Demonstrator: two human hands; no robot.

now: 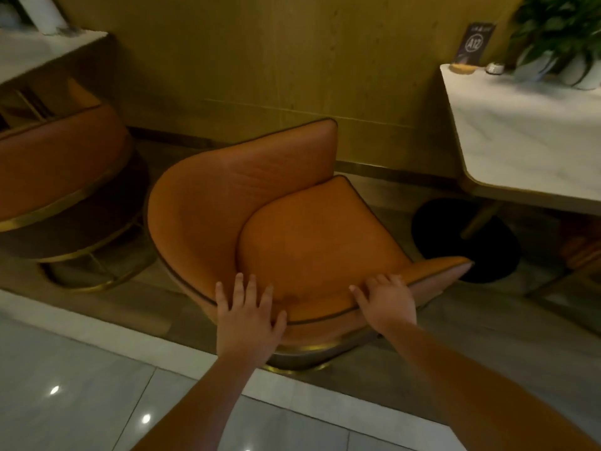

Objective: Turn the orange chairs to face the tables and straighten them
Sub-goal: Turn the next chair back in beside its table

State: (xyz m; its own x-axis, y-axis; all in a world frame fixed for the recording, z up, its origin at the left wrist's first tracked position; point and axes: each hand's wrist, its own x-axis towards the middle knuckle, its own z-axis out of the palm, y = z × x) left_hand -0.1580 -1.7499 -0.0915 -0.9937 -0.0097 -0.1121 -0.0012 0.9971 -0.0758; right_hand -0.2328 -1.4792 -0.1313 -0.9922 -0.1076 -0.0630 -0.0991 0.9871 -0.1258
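Note:
An orange chair [292, 229] with a curved backrest and a gold ring base stands in the middle of the view. Its open side points to the upper right, toward a white marble table [527, 131]. My left hand [247, 317] lies on the near rim of the backrest, fingers spread over the edge and thumb hooked beneath it. My right hand [387, 302] grips the same rim further right, near the armrest tip. A second orange chair [61, 177] stands at the left, its back toward me, under another white table [29, 56].
The right table carries a dark A12 sign [475, 43], a small round object and a potted plant [559, 34]; its black round foot [461, 239] sits just right of the chair. A wood-panelled wall runs behind. Glossy pale tiles cover the near floor.

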